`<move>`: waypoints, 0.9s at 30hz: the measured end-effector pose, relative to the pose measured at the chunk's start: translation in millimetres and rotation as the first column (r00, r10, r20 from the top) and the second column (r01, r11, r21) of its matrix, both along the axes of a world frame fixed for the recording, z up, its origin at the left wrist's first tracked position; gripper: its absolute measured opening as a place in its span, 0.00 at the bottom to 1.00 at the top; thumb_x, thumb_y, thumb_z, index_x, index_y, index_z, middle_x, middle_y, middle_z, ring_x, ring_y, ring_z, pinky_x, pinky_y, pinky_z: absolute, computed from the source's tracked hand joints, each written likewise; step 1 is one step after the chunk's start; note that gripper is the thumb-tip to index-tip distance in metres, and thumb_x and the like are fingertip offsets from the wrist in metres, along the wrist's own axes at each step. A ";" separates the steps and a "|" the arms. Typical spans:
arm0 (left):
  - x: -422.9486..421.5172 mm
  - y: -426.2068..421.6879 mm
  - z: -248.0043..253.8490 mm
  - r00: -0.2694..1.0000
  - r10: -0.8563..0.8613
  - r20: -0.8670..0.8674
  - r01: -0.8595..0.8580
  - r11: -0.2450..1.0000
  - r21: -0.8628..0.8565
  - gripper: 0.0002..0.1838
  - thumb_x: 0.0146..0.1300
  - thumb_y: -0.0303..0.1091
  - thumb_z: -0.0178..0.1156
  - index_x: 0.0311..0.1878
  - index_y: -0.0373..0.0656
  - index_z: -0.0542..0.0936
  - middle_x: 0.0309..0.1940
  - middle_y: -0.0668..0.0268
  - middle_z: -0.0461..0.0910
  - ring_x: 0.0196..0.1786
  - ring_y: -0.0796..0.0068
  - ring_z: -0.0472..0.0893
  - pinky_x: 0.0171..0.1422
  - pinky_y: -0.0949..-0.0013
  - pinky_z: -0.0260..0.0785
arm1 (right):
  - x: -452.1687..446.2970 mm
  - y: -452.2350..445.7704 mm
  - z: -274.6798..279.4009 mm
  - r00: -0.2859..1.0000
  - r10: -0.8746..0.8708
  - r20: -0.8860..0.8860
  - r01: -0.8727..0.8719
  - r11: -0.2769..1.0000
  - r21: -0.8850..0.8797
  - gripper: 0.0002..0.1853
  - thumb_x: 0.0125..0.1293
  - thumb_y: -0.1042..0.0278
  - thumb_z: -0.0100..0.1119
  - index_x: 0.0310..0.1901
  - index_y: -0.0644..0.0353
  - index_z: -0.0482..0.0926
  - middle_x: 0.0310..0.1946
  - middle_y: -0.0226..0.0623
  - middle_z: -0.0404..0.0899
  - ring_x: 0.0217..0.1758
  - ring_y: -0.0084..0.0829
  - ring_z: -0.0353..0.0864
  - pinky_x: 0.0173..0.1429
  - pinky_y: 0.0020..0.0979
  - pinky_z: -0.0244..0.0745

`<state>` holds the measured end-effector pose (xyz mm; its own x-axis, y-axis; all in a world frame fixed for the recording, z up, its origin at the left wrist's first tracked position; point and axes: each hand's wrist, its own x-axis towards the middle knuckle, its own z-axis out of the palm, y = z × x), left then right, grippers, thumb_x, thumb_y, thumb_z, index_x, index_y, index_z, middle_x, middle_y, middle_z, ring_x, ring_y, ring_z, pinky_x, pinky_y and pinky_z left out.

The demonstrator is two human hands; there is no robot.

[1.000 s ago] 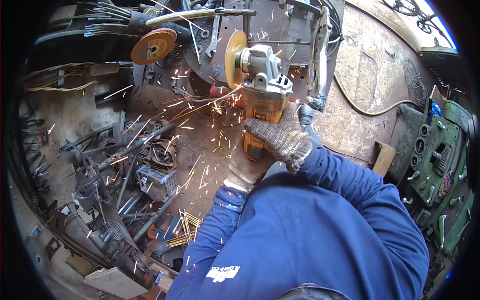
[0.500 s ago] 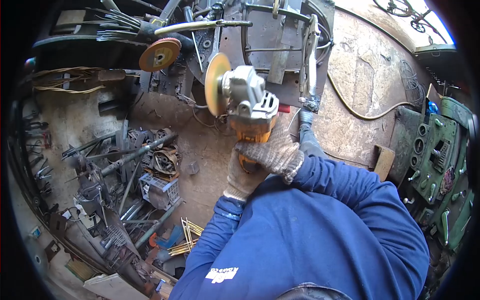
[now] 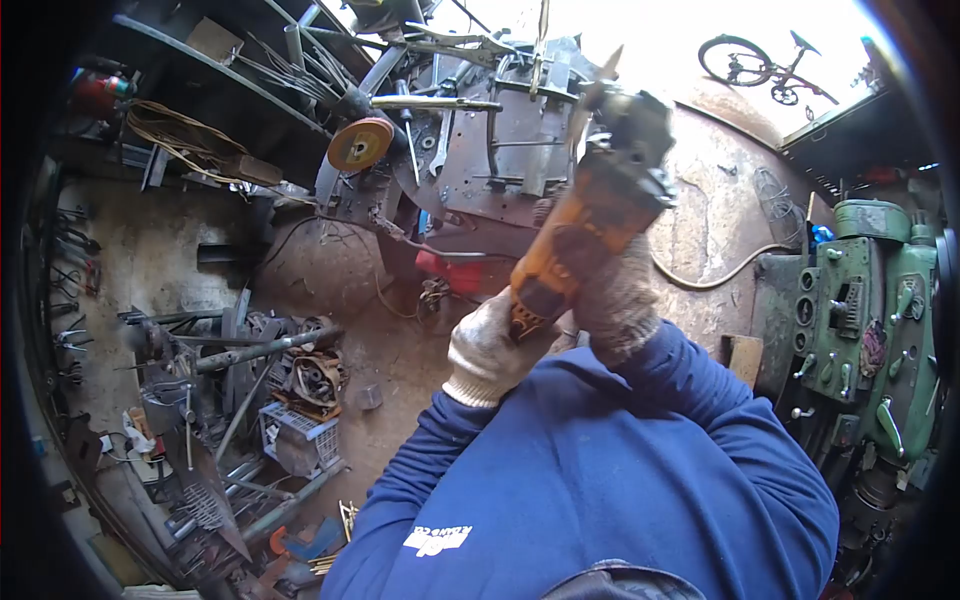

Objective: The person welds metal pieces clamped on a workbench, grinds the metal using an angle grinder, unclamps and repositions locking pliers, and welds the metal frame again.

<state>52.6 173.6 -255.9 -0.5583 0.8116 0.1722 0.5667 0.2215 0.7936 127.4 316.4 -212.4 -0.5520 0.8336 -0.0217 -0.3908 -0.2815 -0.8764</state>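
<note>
An orange and grey angle grinder [image 3: 572,235] is held up in front of my chest, tilted with its head away from me to the upper right. Its disc [image 3: 592,105] shows nearly edge-on and blurred. My left hand [image 3: 490,345], in a light knit glove, is closed at the rear end of the body. Partly hidden behind the grinder, my gloved right hand [image 3: 622,305] grips its right side. Beyond the tool stands a metal worktable [image 3: 465,190] with metal parts on it. A spare round disc [image 3: 360,146] sits at its left edge, and a wrench [image 3: 440,150] lies nearby.
A green machine with levers [image 3: 850,310] stands on the right. Metal pipes [image 3: 265,345] and a grey crate [image 3: 300,435] are piled on the left floor. A hose [image 3: 715,283] curves across the floor. A bicycle [image 3: 765,70] stands outside at the top right.
Both hands have swung the grinder up and to the right. Its disc, broad side visible before, now appears nearly edge-on. The head view has shifted, bringing more of the bicycle into sight.
</note>
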 end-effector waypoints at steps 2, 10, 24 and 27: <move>6.8 13.8 13.4 0.988 -0.139 -0.074 0.139 0.990 0.003 0.33 0.49 0.46 0.77 0.56 0.41 0.78 0.35 0.54 0.85 0.36 0.53 0.86 0.39 0.58 0.79 | 28.2 17.7 -5.3 0.999 -0.009 -0.048 0.004 0.993 -0.114 0.25 0.64 0.68 0.70 0.59 0.58 0.69 0.47 0.35 0.78 0.45 0.28 0.83 0.46 0.32 0.85; 50.7 104.0 53.3 0.905 -0.275 0.324 0.384 0.855 -0.349 0.40 0.51 0.50 0.73 0.66 0.44 0.72 0.49 0.48 0.82 0.57 0.53 0.82 0.62 0.57 0.73 | 111.3 115.6 -27.9 0.993 -0.052 -0.105 0.030 0.979 -0.200 0.38 0.60 0.45 0.71 0.63 0.61 0.68 0.51 0.43 0.79 0.56 0.42 0.82 0.62 0.50 0.79; 150.7 284.3 -61.6 0.710 -0.027 0.704 0.554 0.638 -0.535 0.25 0.54 0.46 0.66 0.51 0.40 0.79 0.30 0.61 0.82 0.29 0.73 0.80 0.35 0.68 0.72 | 188.1 321.2 -160.3 0.909 0.201 -0.365 -0.368 0.798 -0.478 0.40 0.59 0.43 0.70 0.64 0.63 0.68 0.50 0.43 0.80 0.55 0.43 0.82 0.66 0.53 0.75; 152.3 285.4 -75.3 0.828 -0.075 0.555 0.425 0.730 -0.535 0.27 0.52 0.47 0.66 0.50 0.36 0.80 0.36 0.50 0.85 0.37 0.57 0.86 0.45 0.59 0.76 | 170.4 321.9 -180.4 0.976 0.193 -0.096 -0.204 0.689 -0.695 0.37 0.57 0.43 0.73 0.60 0.59 0.71 0.46 0.39 0.80 0.48 0.40 0.83 0.57 0.48 0.80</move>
